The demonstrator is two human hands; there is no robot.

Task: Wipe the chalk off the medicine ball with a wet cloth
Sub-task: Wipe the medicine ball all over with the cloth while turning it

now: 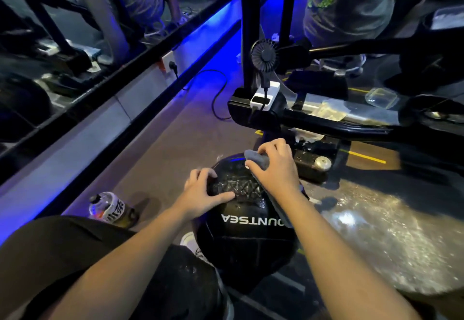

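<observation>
Floor [175, 128]: the floor is shining wet at the right of the ball, and a wet patch is lying near the person's legs; the person could be slipping there when getting up.
Medicine ball [246, 249]: the black ball is sitting on the floor between the person's knees, near the middle of the view. It is round and looking wet, so it could be rolling away if the steadying hand is letting go.
Chalk marks [238, 186]: pale marks are showing on the top panel, between the two hands. If the wiping is staying on the far side only, these marks could be remaining.
Bottle [110, 208]: it is lying on the floor at the left, near the ball; a rolling ball could be knocking it.
Right hand [273, 166]: its fingers are curling tight around the cloth on the far top of the ball.
Left hand [200, 194]: it is resting on the ball with spread fingers, gripping nothing.
Cloth [258, 160]: grey, bunched, pressing on the ball under the right hand; a bunched cloth may be smearing chalk instead of lifting it.
</observation>
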